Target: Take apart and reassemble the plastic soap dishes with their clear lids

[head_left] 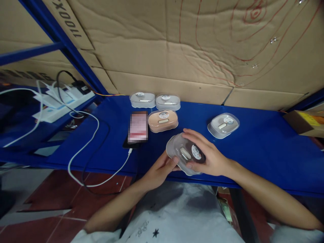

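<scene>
Both hands hold one oval plastic box (186, 153) with a clear lid, a light handle-like piece on top and a round white sticker. It is tilted above the front of the blue table. My left hand (162, 168) grips its near left side, thumb on the edge and the other fingers mostly hidden beneath. My right hand (209, 157) wraps over its right side, fingers along the far rim and thumb near the sticker. Just beyond sits a similar peach-coloured box (163, 121). A grey box (224, 125) of the same shape stands to the right.
Two more pale boxes, one (142, 100) beside the other (168, 102), stand by the cardboard wall (152, 44). A phone (138, 127) with a white charging cable (98, 125) lies left. A power strip (68, 104) is far left, a cardboard carton (305, 123) at right.
</scene>
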The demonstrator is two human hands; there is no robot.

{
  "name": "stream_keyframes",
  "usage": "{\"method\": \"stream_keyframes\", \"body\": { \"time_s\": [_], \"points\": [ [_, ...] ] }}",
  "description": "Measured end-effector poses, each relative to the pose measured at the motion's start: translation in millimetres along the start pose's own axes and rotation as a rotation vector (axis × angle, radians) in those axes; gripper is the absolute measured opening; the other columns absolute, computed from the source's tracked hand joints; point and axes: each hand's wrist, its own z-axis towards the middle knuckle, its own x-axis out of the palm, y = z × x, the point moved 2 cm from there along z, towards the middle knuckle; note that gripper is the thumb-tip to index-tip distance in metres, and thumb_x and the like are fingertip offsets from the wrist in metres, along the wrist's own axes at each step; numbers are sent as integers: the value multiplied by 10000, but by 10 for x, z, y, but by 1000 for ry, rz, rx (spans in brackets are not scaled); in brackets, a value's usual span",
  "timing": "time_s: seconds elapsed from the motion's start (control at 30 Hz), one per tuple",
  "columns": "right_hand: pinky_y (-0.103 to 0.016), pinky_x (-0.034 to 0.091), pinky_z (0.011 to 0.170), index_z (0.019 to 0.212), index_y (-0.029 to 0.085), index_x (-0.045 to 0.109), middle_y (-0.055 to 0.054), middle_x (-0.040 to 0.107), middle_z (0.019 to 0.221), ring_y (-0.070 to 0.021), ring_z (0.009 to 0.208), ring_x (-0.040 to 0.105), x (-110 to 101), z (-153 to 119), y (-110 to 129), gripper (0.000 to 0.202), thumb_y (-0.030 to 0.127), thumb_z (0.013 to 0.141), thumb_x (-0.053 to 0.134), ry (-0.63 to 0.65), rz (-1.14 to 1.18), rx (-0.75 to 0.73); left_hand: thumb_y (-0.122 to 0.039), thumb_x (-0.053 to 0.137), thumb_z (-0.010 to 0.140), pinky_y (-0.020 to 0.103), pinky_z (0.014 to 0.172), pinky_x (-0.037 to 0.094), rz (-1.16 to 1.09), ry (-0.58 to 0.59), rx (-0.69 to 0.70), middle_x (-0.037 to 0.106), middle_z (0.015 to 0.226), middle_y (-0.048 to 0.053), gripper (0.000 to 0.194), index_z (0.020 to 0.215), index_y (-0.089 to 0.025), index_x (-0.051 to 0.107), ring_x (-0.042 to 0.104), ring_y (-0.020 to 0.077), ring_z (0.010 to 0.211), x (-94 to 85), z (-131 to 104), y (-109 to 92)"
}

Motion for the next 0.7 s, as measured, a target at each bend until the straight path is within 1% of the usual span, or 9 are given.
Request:
{"method": "stream_keyframes", "body": {
  "time_s": [0.13, 0.2, 0.3, 0.4, 0.47, 0.57, 0.63, 0.7],
  "points": [
    [-573, 408, 1245, 1645, 279, 333, -176, 402, 1674, -345, 1554, 407, -14, 4, 0, 853, 453, 930, 765, 20, 4, -61, -503, 704, 979, 502, 1029, 611, 42, 26, 4, 634, 1500, 117, 628, 1561, -351, 525, 649, 366, 1314, 18, -13, -38],
    [-571, 406, 1246, 1649, 278, 321, -176, 401, 1673, -344, 1555, 405, -12, 7, 0, 865, 460, 929, 765, 25, 10, -69, -488, 726, 967, 494, 1016, 620, 33, 22, 8, 635, 1496, 124, 655, 1569, -340, 515, 651, 371, 1308, 39, -15, -61],
    [-611, 385, 1249, 1664, 296, 300, -172, 322, 1716, -368, 1588, 338, -8, 12, 14, 863, 480, 947, 743, 26, -55, -33, -447, 756, 954, 492, 1007, 627, 7, -41, 45, 560, 1582, 108, 712, 1596, -374, 456, 610, 374, 1360, 48, -16, -73],
    [-658, 365, 1246, 1687, 306, 262, -169, 203, 1763, -420, 1612, 258, -15, 17, 47, 1002, 573, 882, 795, 79, -182, 3, -418, 768, 949, 517, 1036, 607, -26, -80, 69, 470, 1663, 76, 759, 1610, -438, 397, 574, 367, 1407, 57, -8, -75],
    [-652, 394, 1234, 1703, 296, 215, -175, 200, 1764, -425, 1604, 276, -34, 18, 56, 1070, 567, 860, 818, 128, -222, 18, -400, 759, 959, 531, 1102, 559, -22, -90, 54, 461, 1672, 72, 742, 1609, -432, 402, 545, 357, 1441, 75, 13, -88],
    [-640, 421, 1223, 1700, 283, 211, -180, 248, 1749, -398, 1593, 319, -87, 10, 7, 995, 436, 906, 791, 143, -268, 43, -335, 752, 968, 509, 1250, 399, -7, -159, 90, 467, 1673, 73, 725, 1610, -388, 420, 463, 320, 1520, 94, 54, -133],
    [-649, 423, 1218, 1687, 264, 238, -192, 274, 1739, -397, 1582, 345, -124, -3, -69, 974, 399, 898, 793, 139, -303, 60, -309, 744, 973, 496, 1299, 307, -3, -212, 131, 413, 1710, 64, 736, 1617, -399, 401, 410, 300, 1561, 93, 72, -152],
    [-664, 430, 1202, 1667, 258, 282, -200, 307, 1724, -405, 1562, 381, -152, -16, -156, 950, 391, 884, 803, 143, -337, 77, -312, 737, 977, 494, 1320, 251, 30, -236, 156, 326, 1756, 38, 737, 1615, -432, 389, 339, 291, 1601, 88, 76, -152]
  ]
}}
